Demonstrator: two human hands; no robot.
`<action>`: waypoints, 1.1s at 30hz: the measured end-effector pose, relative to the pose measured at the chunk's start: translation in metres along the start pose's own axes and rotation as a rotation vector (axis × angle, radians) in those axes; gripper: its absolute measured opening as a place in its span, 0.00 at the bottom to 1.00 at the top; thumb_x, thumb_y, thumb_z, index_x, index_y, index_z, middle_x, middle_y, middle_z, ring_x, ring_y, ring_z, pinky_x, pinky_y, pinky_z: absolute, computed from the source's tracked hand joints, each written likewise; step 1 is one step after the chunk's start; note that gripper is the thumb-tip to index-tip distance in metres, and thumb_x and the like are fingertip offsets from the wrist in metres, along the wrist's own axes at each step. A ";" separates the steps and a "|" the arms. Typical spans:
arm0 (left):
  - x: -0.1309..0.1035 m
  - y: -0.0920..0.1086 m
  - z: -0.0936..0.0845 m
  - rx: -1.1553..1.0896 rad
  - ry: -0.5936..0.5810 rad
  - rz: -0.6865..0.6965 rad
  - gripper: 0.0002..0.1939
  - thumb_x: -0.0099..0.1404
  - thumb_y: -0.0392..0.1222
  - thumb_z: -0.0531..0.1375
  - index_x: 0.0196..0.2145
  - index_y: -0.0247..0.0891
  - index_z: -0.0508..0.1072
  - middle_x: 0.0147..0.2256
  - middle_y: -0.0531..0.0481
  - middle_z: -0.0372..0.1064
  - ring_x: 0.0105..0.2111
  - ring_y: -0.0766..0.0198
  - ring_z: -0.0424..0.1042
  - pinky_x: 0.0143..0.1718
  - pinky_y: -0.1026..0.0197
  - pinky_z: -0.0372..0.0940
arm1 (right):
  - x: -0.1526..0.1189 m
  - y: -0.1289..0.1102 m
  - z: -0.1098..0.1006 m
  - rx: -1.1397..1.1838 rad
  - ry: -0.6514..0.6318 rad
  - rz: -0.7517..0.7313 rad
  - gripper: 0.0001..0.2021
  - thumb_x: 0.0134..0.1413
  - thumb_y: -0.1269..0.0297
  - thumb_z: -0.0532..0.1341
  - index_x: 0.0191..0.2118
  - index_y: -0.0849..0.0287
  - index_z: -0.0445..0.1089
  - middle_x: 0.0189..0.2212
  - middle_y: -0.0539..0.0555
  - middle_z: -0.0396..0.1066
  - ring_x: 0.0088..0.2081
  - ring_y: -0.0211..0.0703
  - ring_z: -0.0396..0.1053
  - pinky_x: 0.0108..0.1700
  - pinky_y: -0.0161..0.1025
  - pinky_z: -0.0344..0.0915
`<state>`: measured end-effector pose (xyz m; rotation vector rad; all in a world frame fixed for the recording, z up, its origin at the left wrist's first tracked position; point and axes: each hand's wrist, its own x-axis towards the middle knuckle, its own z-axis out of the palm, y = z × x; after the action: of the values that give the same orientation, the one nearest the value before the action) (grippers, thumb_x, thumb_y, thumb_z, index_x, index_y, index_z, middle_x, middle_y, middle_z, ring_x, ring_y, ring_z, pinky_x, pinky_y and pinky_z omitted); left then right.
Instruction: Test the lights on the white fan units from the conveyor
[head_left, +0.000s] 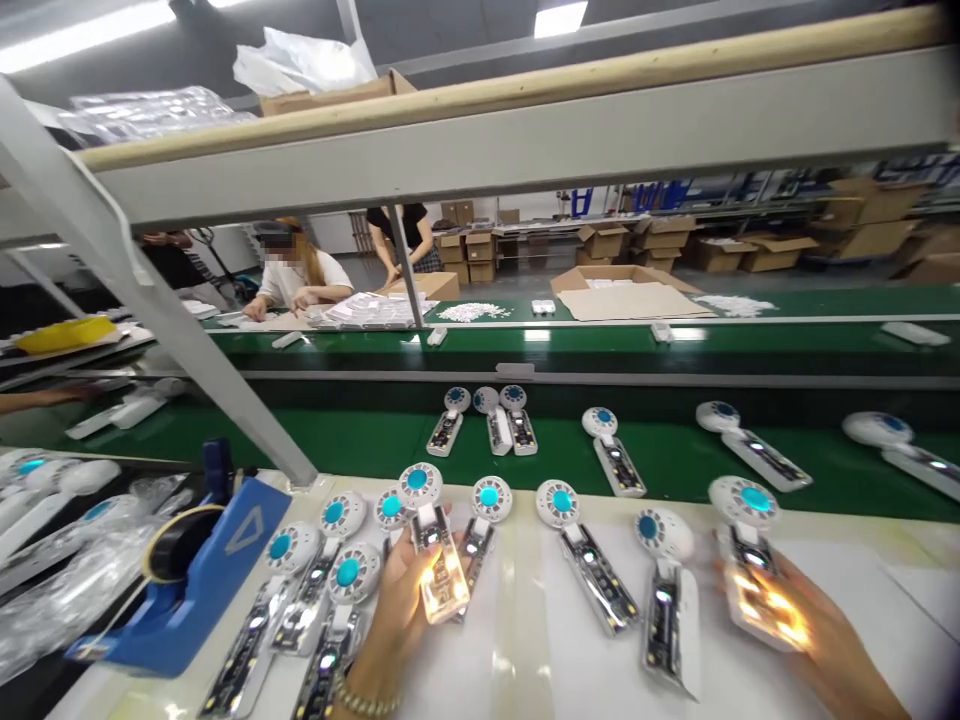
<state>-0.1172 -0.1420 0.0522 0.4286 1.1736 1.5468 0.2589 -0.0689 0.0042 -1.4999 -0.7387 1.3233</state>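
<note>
My left hand (394,610), with a beaded bracelet at the wrist, is closed around a white handheld fan (442,585). This one has a round slotted head with a blue centre, and its open body glows warm yellow. On the right, my right hand (821,630) grips a second lit handheld fan (750,500), its body glowing too. Between my hands, similar unlit-bodied fans lie on the white worktop, among them one fan (600,580) and another fan (664,615). Several more, including a fan (349,575), lie close together left of my left hand.
A blue tape dispenser (195,580) stands at left beside plastic bags (67,610). Beyond the worktop, a green conveyor (375,425) carries more fans. A slanted metal post (195,330) and an overhead shelf (480,150) frame the view. Two people sit or stand across the line.
</note>
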 end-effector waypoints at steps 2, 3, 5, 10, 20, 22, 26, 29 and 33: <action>-0.002 0.000 0.003 0.022 -0.017 -0.025 0.32 0.48 0.37 0.65 0.52 0.36 0.61 0.34 0.43 0.72 0.28 0.55 0.73 0.25 0.59 0.69 | -0.002 0.000 0.000 0.112 -0.076 0.005 0.29 0.32 0.59 0.67 0.46 0.54 0.64 0.33 0.55 0.75 0.34 0.52 0.73 0.31 0.39 0.71; -0.003 0.000 0.004 0.025 -0.023 -0.032 0.32 0.49 0.36 0.65 0.51 0.36 0.61 0.34 0.43 0.72 0.29 0.54 0.73 0.26 0.59 0.70 | -0.002 0.001 -0.001 0.159 -0.106 0.006 0.29 0.34 0.60 0.67 0.48 0.55 0.63 0.34 0.55 0.75 0.35 0.51 0.73 0.32 0.39 0.70; -0.003 0.002 0.005 0.006 -0.027 -0.034 0.29 0.49 0.35 0.64 0.50 0.36 0.63 0.37 0.43 0.71 0.33 0.53 0.73 0.30 0.57 0.70 | -0.002 0.001 -0.002 0.199 -0.135 -0.001 0.29 0.38 0.60 0.66 0.50 0.56 0.62 0.35 0.56 0.75 0.36 0.50 0.73 0.33 0.38 0.70; -0.003 0.005 0.004 -0.002 -0.089 -0.062 0.29 0.49 0.34 0.64 0.49 0.35 0.63 0.35 0.43 0.71 0.34 0.53 0.73 0.30 0.57 0.71 | -0.002 0.002 -0.003 0.199 -0.150 -0.016 0.32 0.39 0.60 0.67 0.54 0.56 0.60 0.37 0.56 0.75 0.33 0.47 0.73 0.31 0.36 0.70; 0.003 -0.001 -0.004 -0.024 -0.129 -0.090 0.31 0.50 0.35 0.63 0.52 0.35 0.60 0.35 0.43 0.71 0.30 0.55 0.73 0.28 0.59 0.70 | 0.000 0.006 -0.003 0.212 -0.096 0.036 0.34 0.38 0.64 0.67 0.55 0.54 0.58 0.33 0.52 0.77 0.31 0.45 0.74 0.30 0.33 0.71; 0.003 -0.002 -0.005 -0.034 -0.133 -0.094 0.32 0.49 0.36 0.64 0.52 0.35 0.60 0.34 0.43 0.72 0.29 0.55 0.73 0.26 0.60 0.70 | 0.001 0.007 -0.003 0.205 -0.089 0.061 0.34 0.37 0.65 0.67 0.55 0.53 0.59 0.34 0.52 0.77 0.33 0.46 0.74 0.31 0.33 0.71; 0.003 -0.003 -0.004 -0.027 -0.126 -0.054 0.34 0.48 0.37 0.64 0.52 0.35 0.58 0.34 0.44 0.72 0.29 0.55 0.73 0.24 0.62 0.69 | 0.006 0.012 -0.005 0.185 -0.068 0.095 0.34 0.35 0.64 0.67 0.54 0.52 0.60 0.35 0.53 0.76 0.36 0.50 0.74 0.33 0.36 0.72; 0.002 -0.003 -0.005 -0.025 -0.121 -0.044 0.33 0.50 0.37 0.64 0.53 0.35 0.57 0.35 0.44 0.71 0.29 0.55 0.73 0.23 0.62 0.69 | 0.010 0.015 -0.011 0.187 -0.080 0.128 0.34 0.34 0.65 0.67 0.53 0.49 0.61 0.36 0.53 0.76 0.36 0.52 0.74 0.31 0.38 0.73; 0.002 -0.004 -0.007 -0.056 -0.137 -0.055 0.34 0.50 0.37 0.64 0.53 0.35 0.56 0.35 0.44 0.71 0.30 0.55 0.73 0.25 0.61 0.69 | 0.013 0.016 -0.017 0.228 -0.119 0.111 0.33 0.33 0.65 0.66 0.51 0.48 0.63 0.41 0.54 0.74 0.38 0.53 0.73 0.33 0.39 0.73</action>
<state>-0.1215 -0.1436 0.0449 0.4539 1.0260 1.4763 0.2760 -0.0676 -0.0159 -1.3040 -0.5633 1.5369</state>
